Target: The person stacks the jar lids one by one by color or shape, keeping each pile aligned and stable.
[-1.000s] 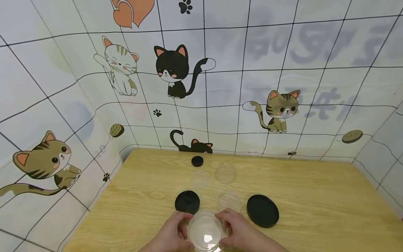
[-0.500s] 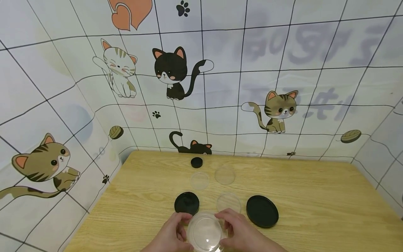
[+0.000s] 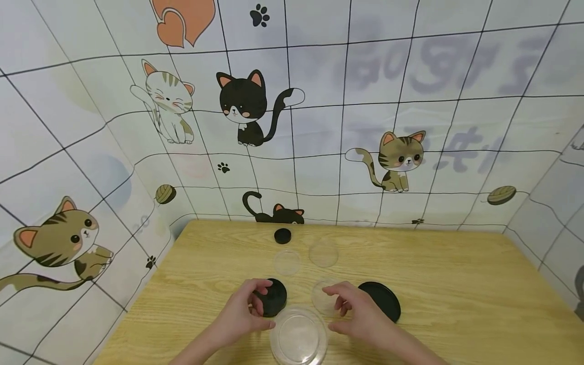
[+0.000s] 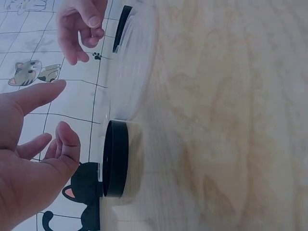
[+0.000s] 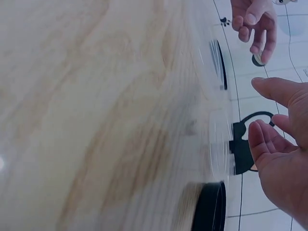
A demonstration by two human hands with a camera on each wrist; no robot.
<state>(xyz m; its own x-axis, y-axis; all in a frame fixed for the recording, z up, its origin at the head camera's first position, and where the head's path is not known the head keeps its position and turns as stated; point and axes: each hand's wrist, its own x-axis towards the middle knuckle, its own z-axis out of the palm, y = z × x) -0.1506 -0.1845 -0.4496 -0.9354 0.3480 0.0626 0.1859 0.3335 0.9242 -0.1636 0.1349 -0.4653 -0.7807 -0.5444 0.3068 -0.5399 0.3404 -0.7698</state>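
A round clear plastic container [image 3: 298, 337] stands on the wooden table at the front middle of the head view. To its left hovers my left hand [image 3: 242, 312], fingers loosely bent and apart from it, partly covering a black round lid [image 3: 276, 299]. My right hand [image 3: 358, 312] is raised on the other side, holding nothing, in front of a larger black lid [image 3: 383, 299] and a clear disc [image 3: 323, 294]. In the left wrist view, a gap separates the left hand [image 4: 38, 159] from the clear container [image 4: 137, 62]. The right wrist view likewise shows the right hand [image 5: 284, 144] holding nothing.
Farther back on the table [image 3: 438, 274] lie two more clear discs, one on the left [image 3: 287, 262] and one on the right [image 3: 323, 252]. A small black lid [image 3: 282, 235] sits near the back edge. A cat-patterned sheet [image 3: 319, 126] rises behind the table.
Both hands have let go of the clear container and lifted away, the left outward to the left, the right to the right. The container stays on the table.
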